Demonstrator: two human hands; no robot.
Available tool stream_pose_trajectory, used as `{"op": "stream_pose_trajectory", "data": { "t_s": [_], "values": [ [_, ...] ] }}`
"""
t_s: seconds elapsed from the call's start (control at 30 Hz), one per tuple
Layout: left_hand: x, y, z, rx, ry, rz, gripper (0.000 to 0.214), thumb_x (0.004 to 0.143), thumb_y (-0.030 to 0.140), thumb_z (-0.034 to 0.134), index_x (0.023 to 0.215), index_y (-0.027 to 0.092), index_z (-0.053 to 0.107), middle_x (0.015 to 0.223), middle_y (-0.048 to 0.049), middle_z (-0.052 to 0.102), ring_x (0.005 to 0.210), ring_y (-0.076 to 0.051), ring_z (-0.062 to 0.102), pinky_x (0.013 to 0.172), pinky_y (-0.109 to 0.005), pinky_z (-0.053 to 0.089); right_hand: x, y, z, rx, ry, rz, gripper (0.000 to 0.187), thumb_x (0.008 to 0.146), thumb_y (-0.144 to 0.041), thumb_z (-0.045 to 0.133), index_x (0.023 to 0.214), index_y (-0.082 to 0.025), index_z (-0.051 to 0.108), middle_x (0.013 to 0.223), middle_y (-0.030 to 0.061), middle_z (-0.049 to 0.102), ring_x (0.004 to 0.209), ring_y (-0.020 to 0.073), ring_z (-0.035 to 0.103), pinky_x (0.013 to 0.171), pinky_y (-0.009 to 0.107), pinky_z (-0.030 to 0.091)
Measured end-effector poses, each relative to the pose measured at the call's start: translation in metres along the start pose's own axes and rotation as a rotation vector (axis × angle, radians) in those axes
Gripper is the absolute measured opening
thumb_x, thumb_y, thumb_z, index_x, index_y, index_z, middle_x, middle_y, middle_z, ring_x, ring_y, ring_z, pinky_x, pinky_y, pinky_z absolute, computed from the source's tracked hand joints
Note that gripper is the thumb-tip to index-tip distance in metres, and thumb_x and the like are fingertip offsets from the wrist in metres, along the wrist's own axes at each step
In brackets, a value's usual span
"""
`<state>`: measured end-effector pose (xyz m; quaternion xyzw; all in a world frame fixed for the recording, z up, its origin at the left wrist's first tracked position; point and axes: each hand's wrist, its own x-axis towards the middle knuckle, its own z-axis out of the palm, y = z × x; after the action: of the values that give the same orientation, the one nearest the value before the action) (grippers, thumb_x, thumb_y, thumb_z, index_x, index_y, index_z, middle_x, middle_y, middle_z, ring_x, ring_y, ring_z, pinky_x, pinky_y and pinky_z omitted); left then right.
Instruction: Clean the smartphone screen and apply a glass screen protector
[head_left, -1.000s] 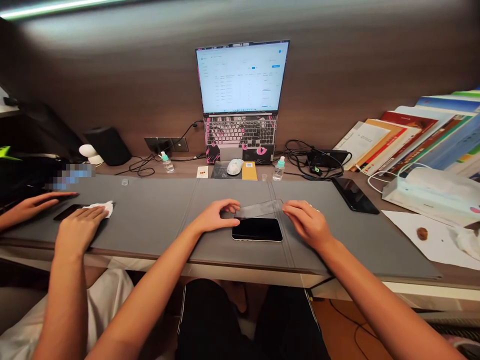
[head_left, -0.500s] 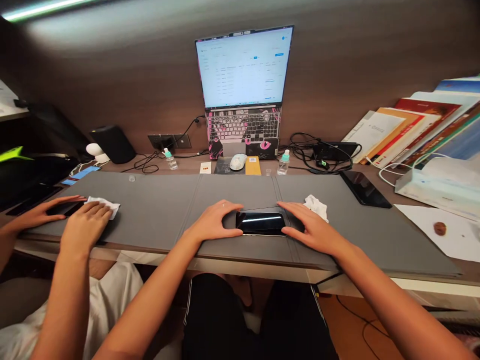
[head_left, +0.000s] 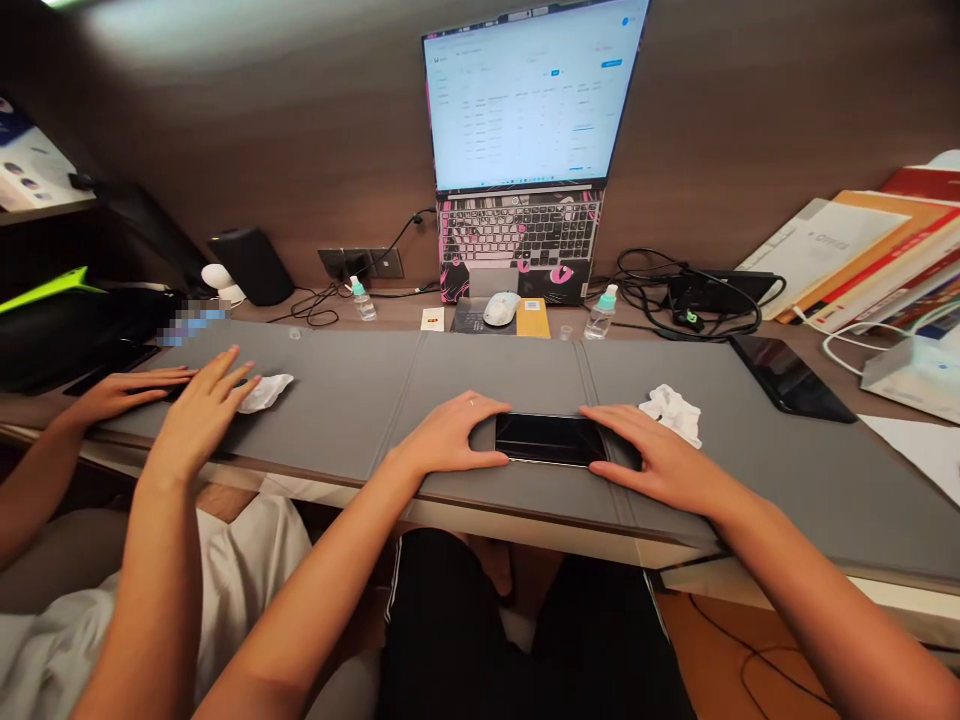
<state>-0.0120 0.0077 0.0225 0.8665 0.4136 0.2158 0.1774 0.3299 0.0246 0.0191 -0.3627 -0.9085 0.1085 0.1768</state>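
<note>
Two hands framed the phone (head_left: 550,439), which lay flat on the grey mat (head_left: 360,400). Your left hand (head_left: 450,435) & right hand (head_left: 652,465) were spread flat, gripping nothing, fingertips at its short ends, prob. to steady it. Crumpled wipe (head_left: 671,412) sat beside your right; co-worker's hands (head_left: 202,405) far left.

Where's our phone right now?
Head view: the phone lies flat on the grey mat near its front edge, centre, between the left hand and right hand, which touch its ends. A crumpled tissue sits just beyond the right hand.
</note>
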Motion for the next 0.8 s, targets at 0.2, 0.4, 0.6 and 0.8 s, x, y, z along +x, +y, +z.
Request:
{"op": "stream_pose_trajectory", "data": {
  "t_s": [0.2, 0.4, 0.6, 0.8],
  "values": [
    [-0.0005, -0.0003, -0.0001, -0.016, -0.003, 0.007, 0.065, 0.084, 0.049, 0.074, 0.141, 0.025, 0.054, 0.132, -0.0073, 0.064, 0.122, -0.028, 0.056, 0.105, -0.042, 0.046, 0.0005, 0.0009, 0.0015, 0.009, -0.009, 0.0, 0.064, 0.092, -0.05, 0.062, 0.15, -0.03, 0.044, 0.138, 0.0109, 0.061, 0.124, 0.0317, 0.06, 0.102, 0.049, 0.052],
    [-0.0009, -0.0017, 0.0003, -0.02, -0.002, 0.018, 0.064, 0.085, 0.049, 0.073, 0.142, 0.027, 0.053, 0.13, -0.0063, 0.065, 0.12, -0.027, 0.058, 0.103, -0.041, 0.047, 0.0002, 0.0019, 0.0014, 0.02, -0.021, 0.015, 0.064, 0.091, -0.05, 0.063, 0.149, -0.03, 0.045, 0.139, 0.0104, 0.062, 0.124, 0.0319, 0.061, 0.101, 0.049, 0.053],
    [-0.0019, 0.0005, -0.0015, 0.008, -0.014, 0.002, 0.063, 0.086, 0.046, 0.073, 0.141, 0.026, 0.051, 0.13, -0.0065, 0.066, 0.119, -0.026, 0.06, 0.102, -0.041, 0.049, -0.0004, -0.0014, -0.0027, 0.028, -0.054, 0.027, 0.063, 0.092, -0.048, 0.062, 0.15, -0.03, 0.043, 0.141, 0.0112, 0.059, 0.125, 0.0319, 0.06, 0.101, 0.05, 0.052],
    [-0.0003, 0.0036, -0.003, -0.007, -0.034, -0.02, 0.06, 0.087, 0.047, 0.072, 0.139, 0.026, 0.051, 0.131, -0.0064, 0.065, 0.119, -0.026, 0.061, 0.102, -0.042, 0.049, -0.0028, -0.0016, -0.0037, 0.021, -0.079, 0.037, 0.064, 0.093, -0.047, 0.062, 0.151, -0.031, 0.04, 0.144, 0.0113, 0.056, 0.126, 0.0311, 0.059, 0.101, 0.047, 0.053]
  ]
}}
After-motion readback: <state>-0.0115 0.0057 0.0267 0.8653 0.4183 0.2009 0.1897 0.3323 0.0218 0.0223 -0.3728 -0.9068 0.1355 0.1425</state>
